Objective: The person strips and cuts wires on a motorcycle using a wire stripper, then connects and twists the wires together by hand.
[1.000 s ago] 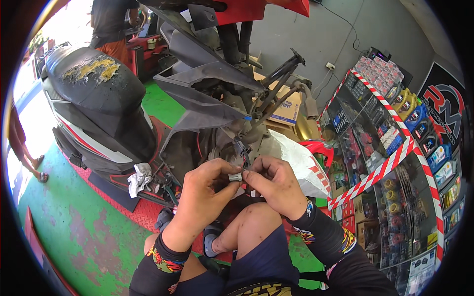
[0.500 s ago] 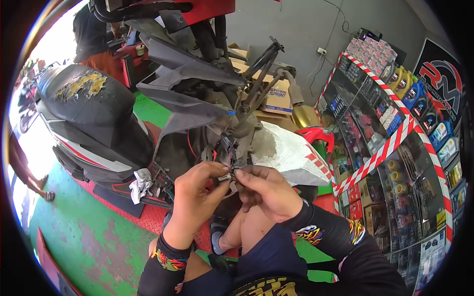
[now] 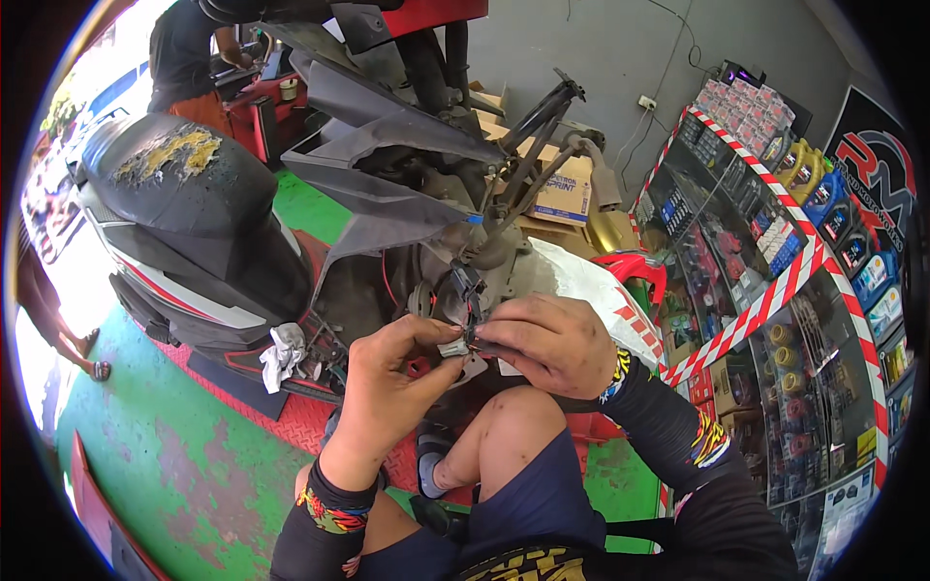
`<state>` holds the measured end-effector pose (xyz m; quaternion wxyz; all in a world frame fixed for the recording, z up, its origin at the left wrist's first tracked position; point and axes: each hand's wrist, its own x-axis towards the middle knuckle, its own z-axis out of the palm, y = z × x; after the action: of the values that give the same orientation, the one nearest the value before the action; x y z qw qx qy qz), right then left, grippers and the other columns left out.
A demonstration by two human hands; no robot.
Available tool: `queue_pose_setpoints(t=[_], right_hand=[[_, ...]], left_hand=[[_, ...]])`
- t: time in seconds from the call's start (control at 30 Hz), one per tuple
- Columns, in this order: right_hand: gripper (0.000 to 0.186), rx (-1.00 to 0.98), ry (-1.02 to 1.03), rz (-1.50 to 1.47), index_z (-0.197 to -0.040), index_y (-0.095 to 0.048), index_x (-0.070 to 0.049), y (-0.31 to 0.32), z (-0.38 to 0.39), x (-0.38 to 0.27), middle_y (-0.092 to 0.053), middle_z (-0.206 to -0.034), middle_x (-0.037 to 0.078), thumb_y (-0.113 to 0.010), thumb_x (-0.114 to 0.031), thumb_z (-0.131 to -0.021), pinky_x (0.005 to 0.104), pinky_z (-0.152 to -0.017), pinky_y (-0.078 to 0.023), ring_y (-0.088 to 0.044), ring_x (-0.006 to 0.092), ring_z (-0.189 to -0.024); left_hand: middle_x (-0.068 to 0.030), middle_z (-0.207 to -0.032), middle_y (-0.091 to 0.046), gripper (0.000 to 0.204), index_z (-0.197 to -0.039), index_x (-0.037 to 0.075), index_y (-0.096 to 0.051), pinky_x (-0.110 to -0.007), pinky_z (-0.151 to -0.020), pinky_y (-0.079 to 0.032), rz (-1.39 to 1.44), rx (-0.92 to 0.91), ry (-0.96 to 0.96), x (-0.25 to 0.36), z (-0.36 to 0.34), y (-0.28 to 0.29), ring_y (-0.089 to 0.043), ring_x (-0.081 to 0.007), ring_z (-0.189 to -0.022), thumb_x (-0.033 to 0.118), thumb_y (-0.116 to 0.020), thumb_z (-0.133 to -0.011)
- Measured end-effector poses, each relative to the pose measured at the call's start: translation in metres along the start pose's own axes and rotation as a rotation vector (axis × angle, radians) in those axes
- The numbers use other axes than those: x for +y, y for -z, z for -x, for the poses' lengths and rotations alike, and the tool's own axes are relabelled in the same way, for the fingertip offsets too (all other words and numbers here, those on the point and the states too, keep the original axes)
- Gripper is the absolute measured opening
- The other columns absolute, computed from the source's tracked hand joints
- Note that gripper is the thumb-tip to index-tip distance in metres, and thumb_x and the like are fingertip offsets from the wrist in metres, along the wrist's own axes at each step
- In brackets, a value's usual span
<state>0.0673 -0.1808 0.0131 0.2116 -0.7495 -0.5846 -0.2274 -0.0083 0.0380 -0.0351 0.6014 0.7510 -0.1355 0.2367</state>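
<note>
In front of the partly stripped scooter, both my hands meet at a small pale grey wire connector. My left hand pinches it between thumb and forefinger. Close against it, my right hand has its thumb and fingers pressed together at the connector's right side, around dark wires that run up into the scooter's front. The exact piece in the right fingertips is mostly hidden. Dark smudges mark the right fingers.
The scooter's torn seat is on the left, with a crumpled white rag below it. A glass display case edged in red-white tape stands right. Cardboard boxes lie behind. Another person stands at the far left.
My right hand has turned, its knuckles now higher and its fingers curled over the wires. The dark wires show more plainly above the hands. The whole view has shifted slightly.
</note>
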Motion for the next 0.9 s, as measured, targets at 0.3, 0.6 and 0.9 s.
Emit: queue_pose_setpoints(t=[0.3,0.6,0.9], right_hand=[[0.033,-0.083,0.099,0.056,-0.112,-0.068,-0.007,0.001,-0.005,0.008,-0.068,-0.107,0.009,-0.075,-0.013,-0.08,0.0363,-0.07,-0.057,-0.069,0.0271,-0.087],[0.017,-0.155,-0.484,-0.375,-0.099,-0.069,-0.004,-0.002,-0.013,-0.019,-0.066,-0.078,0.01,-0.07,-0.019,-0.09,0.0331,-0.061,-0.052,-0.067,0.0234,-0.07],[0.031,-0.141,-1.408,-1.443,-0.088,-0.067,-0.003,-0.003,-0.01,-0.023,-0.063,-0.069,0.001,-0.068,-0.033,-0.096,0.0237,-0.042,-0.04,-0.058,0.0106,-0.052]], left_hand=[[-0.0102,-0.101,-0.075,0.028,-0.099,-0.002,-0.07,-0.029,-0.087,-0.057,0.068,-0.031,0.081,-0.003,0.0,-0.001,-0.071,-0.0158,-0.097,-0.007,-0.083,-0.074],[-0.0122,-0.1,-0.076,0.023,-0.1,-0.001,-0.073,-0.03,-0.076,-0.058,-0.052,-0.028,-0.197,-0.004,-0.003,0.001,-0.075,-0.0242,-0.09,-0.005,-0.078,-0.078],[-0.0152,-0.098,-0.076,0.023,-0.094,-0.004,-0.071,-0.033,-0.082,-0.059,-0.049,-0.02,-0.199,0.0,-0.002,-0.001,-0.075,-0.0257,-0.093,-0.009,-0.08,-0.072]])
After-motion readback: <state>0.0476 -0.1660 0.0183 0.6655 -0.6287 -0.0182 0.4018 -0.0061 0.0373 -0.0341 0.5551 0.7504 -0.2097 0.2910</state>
